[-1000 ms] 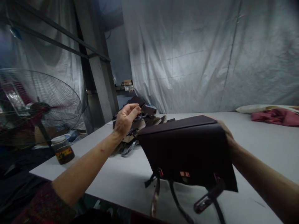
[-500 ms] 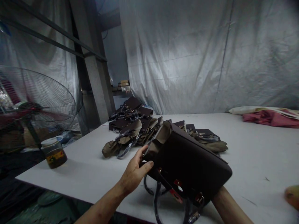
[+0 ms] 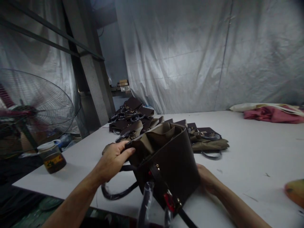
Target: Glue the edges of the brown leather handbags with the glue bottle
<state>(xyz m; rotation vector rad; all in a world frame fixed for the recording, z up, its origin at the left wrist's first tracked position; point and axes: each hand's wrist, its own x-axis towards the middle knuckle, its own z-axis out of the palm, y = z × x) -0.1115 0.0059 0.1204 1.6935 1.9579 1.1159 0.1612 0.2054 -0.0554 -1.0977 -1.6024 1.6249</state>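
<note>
A dark brown handbag [image 3: 177, 164] is tilted at the table's front edge, its open top facing up and left with an olive lining [image 3: 156, 139]. Plastic-wrapped handles [image 3: 145, 202] hang from its front, beside gold and red metal fittings. My left hand [image 3: 116, 158] pinches the rim at the left corner, thumb outside. Against the lower right side of the bag is my right hand [image 3: 206, 179], its fingers mostly hidden behind it. More brown handbags [image 3: 130, 118] lie heaped behind, some with lining pulled out.
The white table [image 3: 249, 152] carries a jar [image 3: 51, 158] of dark liquid at the left edge and red cloth [image 3: 270, 114] at the far right. A large fan [image 3: 35, 104] stands left. A blurred orange-green object [image 3: 295, 191] shows at right.
The handbag has turned and tipped, so its open top and lining now show. My left hand moved left with the rim; my right hand came up along its right side.
</note>
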